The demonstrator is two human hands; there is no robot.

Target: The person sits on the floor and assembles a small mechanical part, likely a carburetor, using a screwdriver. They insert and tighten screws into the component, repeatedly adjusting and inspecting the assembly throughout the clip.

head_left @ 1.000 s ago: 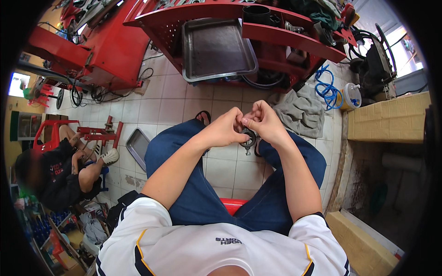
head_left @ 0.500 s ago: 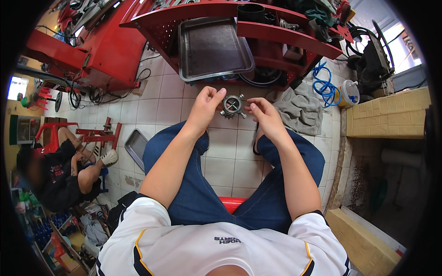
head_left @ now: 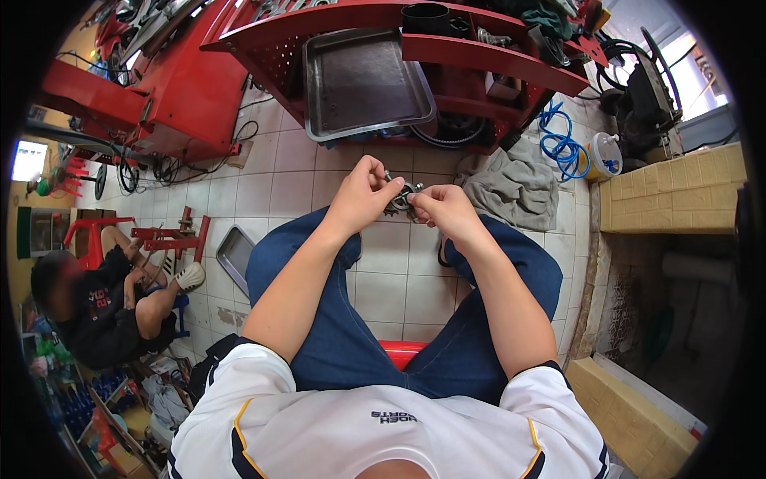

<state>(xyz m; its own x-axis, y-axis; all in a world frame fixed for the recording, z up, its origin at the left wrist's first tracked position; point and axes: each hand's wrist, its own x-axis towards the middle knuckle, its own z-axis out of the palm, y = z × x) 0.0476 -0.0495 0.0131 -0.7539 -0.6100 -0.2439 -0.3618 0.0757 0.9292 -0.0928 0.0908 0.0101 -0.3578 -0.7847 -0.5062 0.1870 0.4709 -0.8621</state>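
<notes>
A round metal part with several bolts sticking out of its rim [head_left: 395,209] is up in front of me, between my knees and above the floor tiles. My left hand [head_left: 363,199] grips its left side between thumb and fingers. From the right, my right hand [head_left: 448,212] pinches at the part's right side, its thumb and fingertips pressed together on it. Between them the fingers cover most of the part, and its centre is largely hidden.
Ahead stands a red tool cart [head_left: 335,17] with a metal tray [head_left: 359,88] tilted against it. A grey cloth [head_left: 511,188] and a coiled blue hose [head_left: 558,140] lie to the right. At left sit another person [head_left: 96,295] and a smaller tray [head_left: 235,259].
My right hand has moved left and closed onto the metal part, where its fingers were apart before. The part is now tilted and more covered by my fingers.
</notes>
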